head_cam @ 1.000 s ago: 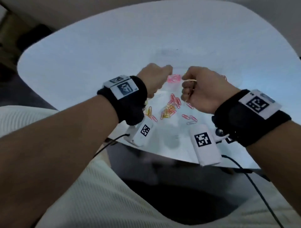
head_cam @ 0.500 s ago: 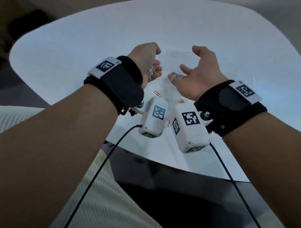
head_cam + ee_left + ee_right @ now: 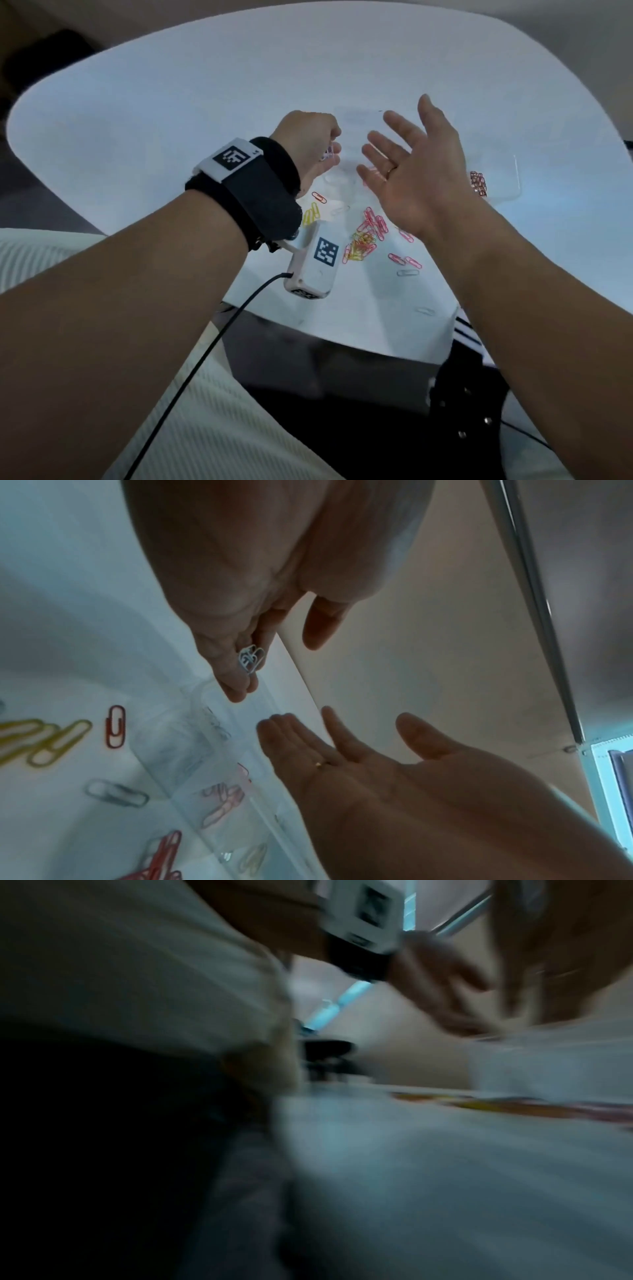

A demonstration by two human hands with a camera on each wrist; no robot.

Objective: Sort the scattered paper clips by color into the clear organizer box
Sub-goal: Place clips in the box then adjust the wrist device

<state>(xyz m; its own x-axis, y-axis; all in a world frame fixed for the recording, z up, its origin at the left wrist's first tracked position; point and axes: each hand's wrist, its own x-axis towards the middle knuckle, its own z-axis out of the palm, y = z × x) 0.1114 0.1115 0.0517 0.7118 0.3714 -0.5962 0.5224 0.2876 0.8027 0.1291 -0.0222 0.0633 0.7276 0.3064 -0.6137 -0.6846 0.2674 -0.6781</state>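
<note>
My left hand [image 3: 236, 631] pinches a few white clips [image 3: 251, 658] over the clear box [image 3: 205, 753]; my right hand [image 3: 414, 171] lies flat, holding nothing. Clips feel light, stiff and slippery, so I'd grip them by their flat sides

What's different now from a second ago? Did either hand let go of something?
The right hand, a fist a second ago, has opened palm up with fingers spread and now holds nothing. The left hand has lifted from the pile and pinches a few white paper clips over the clear organizer box. The scattered paper clips still lie on the white table.
</note>
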